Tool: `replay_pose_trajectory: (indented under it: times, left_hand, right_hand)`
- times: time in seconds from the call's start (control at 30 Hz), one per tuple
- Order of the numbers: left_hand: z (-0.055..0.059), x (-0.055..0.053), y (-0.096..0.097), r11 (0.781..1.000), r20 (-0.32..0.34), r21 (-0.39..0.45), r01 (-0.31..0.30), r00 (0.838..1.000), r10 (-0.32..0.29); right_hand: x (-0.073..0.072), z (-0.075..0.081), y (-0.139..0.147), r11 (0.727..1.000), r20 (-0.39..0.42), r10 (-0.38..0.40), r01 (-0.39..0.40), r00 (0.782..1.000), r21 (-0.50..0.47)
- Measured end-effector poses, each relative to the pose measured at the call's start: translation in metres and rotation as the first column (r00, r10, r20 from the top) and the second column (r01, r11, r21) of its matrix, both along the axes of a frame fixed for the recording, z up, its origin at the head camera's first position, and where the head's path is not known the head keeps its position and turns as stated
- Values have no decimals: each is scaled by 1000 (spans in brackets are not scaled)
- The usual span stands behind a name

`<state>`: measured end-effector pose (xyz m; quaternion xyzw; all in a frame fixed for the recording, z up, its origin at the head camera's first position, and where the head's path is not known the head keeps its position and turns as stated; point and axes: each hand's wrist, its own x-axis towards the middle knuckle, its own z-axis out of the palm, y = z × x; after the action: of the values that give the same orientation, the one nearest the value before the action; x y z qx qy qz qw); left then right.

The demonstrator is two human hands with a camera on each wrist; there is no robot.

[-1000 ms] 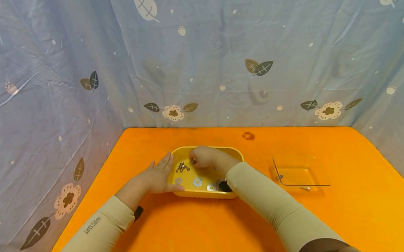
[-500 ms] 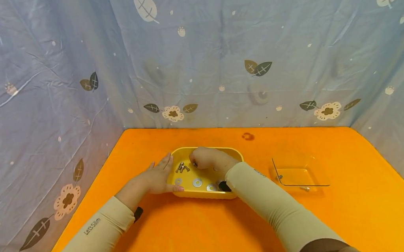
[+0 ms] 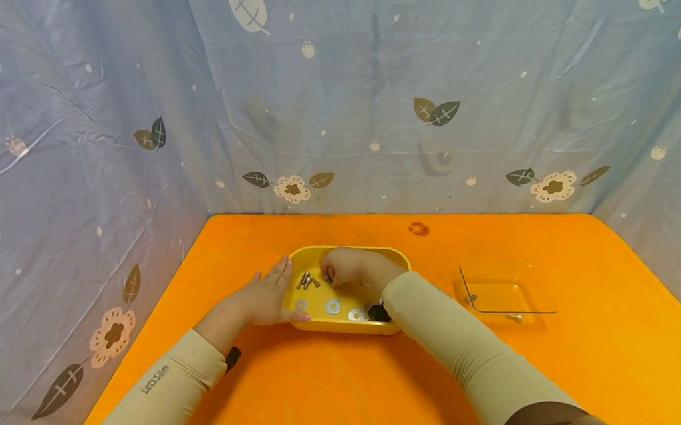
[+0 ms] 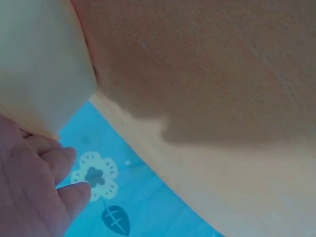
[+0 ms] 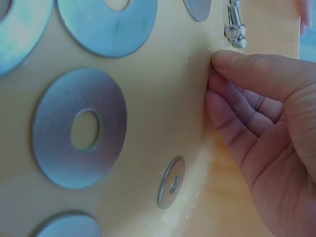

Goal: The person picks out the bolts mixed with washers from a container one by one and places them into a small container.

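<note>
Tray [image 3: 345, 330] stands upright on the orange table [image 3: 307, 395]. Left hand [image 3: 265, 302] is spread against the tray's left end, fingers along the rim, thumb over the near corner. Right hand [image 3: 347, 266] reaches down inside the tray, fingers curled, thumb and fingertips close together at the floor; whether they pinch anything cannot be told from either view.

Washers [image 3: 329, 308] lie apart from each other on the tray floor, several in a row toward the near wall. Bolts [image 3: 306, 281] lie in a loose cluster at the left, between the two hands, near the right fingertips.

Clear box [image 3: 497, 291] stands well apart, to the right of the tray. Small metal parts [image 3: 472, 297] show at it; their type is too small to tell. Patterned curtain [image 3: 343, 92] hangs behind the table.
</note>
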<state>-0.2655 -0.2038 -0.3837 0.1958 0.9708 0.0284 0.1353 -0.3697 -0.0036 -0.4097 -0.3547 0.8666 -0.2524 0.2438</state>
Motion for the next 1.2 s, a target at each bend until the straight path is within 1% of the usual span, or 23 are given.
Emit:
replay_pose_trajectory:
  times: [0.13,0.27,0.37,0.47,0.5,0.63,0.77,0.87,0.93,1.13,1.2]
  left_hand:
    - [-1,0,0,1000,-4,-3,5,1000,-5]
    - [0,0,0,1000,-8,0,5,1000,-5]
    - [1,0,1,1000,-6,-5,3,1000,-3]
    - [1,0,1,1000,-1,-4,2,1000,-2]
    - [1,0,1,1000,1,-7,1,1000,-1]
    - [2,1,2,1000,2,1,-5,1000,5]
    - [3,1,2,1000,-1,8,-1,1000,1]
    - [3,1,3,1000,-3,16,6,1000,-6]
    - [3,1,3,1000,2,16,5,1000,-5]
    - [3,1,3,1000,2,13,0,1000,0]
    - [3,1,2,1000,6,15,-3,1000,3]
  right_hand:
    - [-1,-1,1,1000,20,10,-10,1000,-6]
    - [-3,-2,1,999,3,47,-47,999,-7]
    - [-5,-2,2,999,39,49,-48,998,-16]
    - [-6,-2,4,998,95,52,-49,994,-36]
    - [-7,-2,4,998,99,61,-58,993,-36]
    - [-11,-1,3,993,56,112,-110,992,-35]
    - [-15,3,3,994,51,100,-98,994,-39]
    - [-15,9,2,996,53,77,-74,996,-57]
    - [-15,15,2,995,50,72,-69,996,-72]
    - [-10,45,8,993,29,53,-49,998,-110]
    - [-9,55,14,992,5,44,-43,999,-122]
